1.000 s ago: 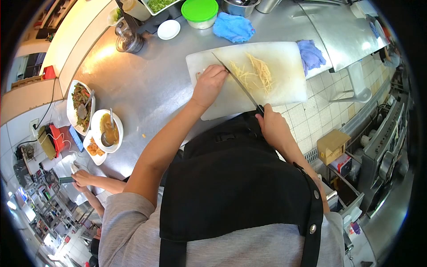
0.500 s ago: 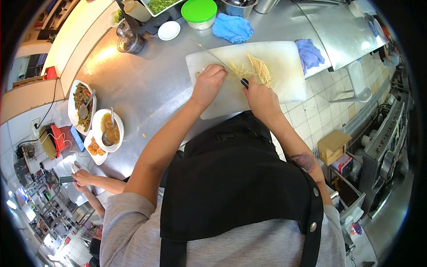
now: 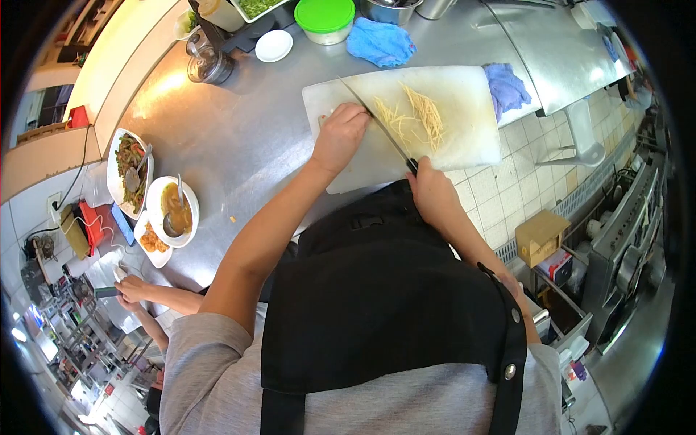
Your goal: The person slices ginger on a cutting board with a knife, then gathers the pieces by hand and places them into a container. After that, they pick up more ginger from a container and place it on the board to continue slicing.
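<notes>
A white cutting board point(image 3: 464, 138) lies on the metal counter. On its left part rests my left hand point(image 3: 341, 134), fingers curled down over something I cannot make out. Closed round the black handle of a long knife point(image 3: 391, 137) is my right hand point(image 3: 433, 190), at the board's near edge. The blade slants up and left, passing beside my left fingertips. Thin pale yellow strips point(image 3: 426, 116) lie in a pile on the board, with a looser group point(image 3: 390, 116) nearer the blade.
Blue cloth point(image 3: 380, 43) and green-lidded tub point(image 3: 324, 18) stand beyond the board; a purple cloth point(image 3: 507, 88) touches its right edge. Dishes of food point(image 3: 174, 212) sit at left. Another person's hands point(image 3: 130, 291) hold a phone at lower left.
My right hand has moved toward me and slightly right, drawing the knife back, so more of its blade shows. My left hand has stayed nearly in place.
</notes>
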Demonstrator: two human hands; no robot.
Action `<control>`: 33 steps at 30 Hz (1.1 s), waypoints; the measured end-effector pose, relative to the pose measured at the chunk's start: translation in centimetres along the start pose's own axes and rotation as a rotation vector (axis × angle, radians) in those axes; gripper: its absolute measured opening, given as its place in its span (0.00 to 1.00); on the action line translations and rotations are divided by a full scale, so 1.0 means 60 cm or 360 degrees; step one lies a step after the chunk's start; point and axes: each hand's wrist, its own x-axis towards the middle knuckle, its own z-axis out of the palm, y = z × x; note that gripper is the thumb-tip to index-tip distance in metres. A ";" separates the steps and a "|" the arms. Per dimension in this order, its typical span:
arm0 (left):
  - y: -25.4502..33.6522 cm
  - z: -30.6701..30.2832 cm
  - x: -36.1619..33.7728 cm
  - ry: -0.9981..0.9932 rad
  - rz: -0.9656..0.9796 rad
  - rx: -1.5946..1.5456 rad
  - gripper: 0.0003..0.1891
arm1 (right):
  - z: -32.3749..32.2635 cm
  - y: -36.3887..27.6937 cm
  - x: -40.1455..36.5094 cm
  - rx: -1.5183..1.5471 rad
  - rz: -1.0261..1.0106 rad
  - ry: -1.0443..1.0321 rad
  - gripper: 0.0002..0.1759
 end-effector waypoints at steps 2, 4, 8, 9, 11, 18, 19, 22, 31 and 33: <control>0.001 0.002 0.002 0.0005 0.0014 -0.0012 0.03 | 0.005 -0.013 0.025 -0.0010 -0.0039 0.0071 0.16; 0.001 0.002 0.001 0.0010 0.0003 -0.0022 0.03 | 0.008 -0.027 0.049 -0.0015 -0.0087 0.0149 0.16; 0.005 0.001 0.001 0.0038 0.0023 0.0055 0.03 | -0.020 -0.041 0.072 -0.0161 -0.0215 0.0197 0.16; 0.004 0.002 -0.001 0.0021 0.0002 0.0041 0.03 | -0.027 -0.044 0.072 -0.0206 -0.0192 0.0199 0.16; 0.000 0.004 -0.005 0.0008 -0.0029 0.0020 0.03 | -0.042 -0.050 0.067 -0.0205 -0.0152 0.0171 0.16; 0.004 0.001 -0.004 0.0011 -0.0039 -0.0007 0.03 | -0.045 -0.021 -0.018 -0.0063 0.0008 -0.0057 0.16; 0.005 0.000 -0.003 0.0019 -0.0030 -0.0008 0.03 | -0.042 -0.015 -0.021 -0.0048 0.0028 -0.0088 0.16; 0.005 0.004 -0.003 0.0055 -0.0031 -0.0002 0.03 | -0.022 0.001 -0.016 -0.0027 0.0030 -0.0091 0.16; 0.007 0.002 -0.002 0.0040 -0.0018 0.0038 0.04 | -0.003 -0.042 0.075 -0.0061 -0.0285 0.0281 0.16; 0.008 0.001 -0.005 0.0049 -0.0055 0.0048 0.03 | -0.019 -0.050 0.077 -0.0158 -0.0230 0.0221 0.16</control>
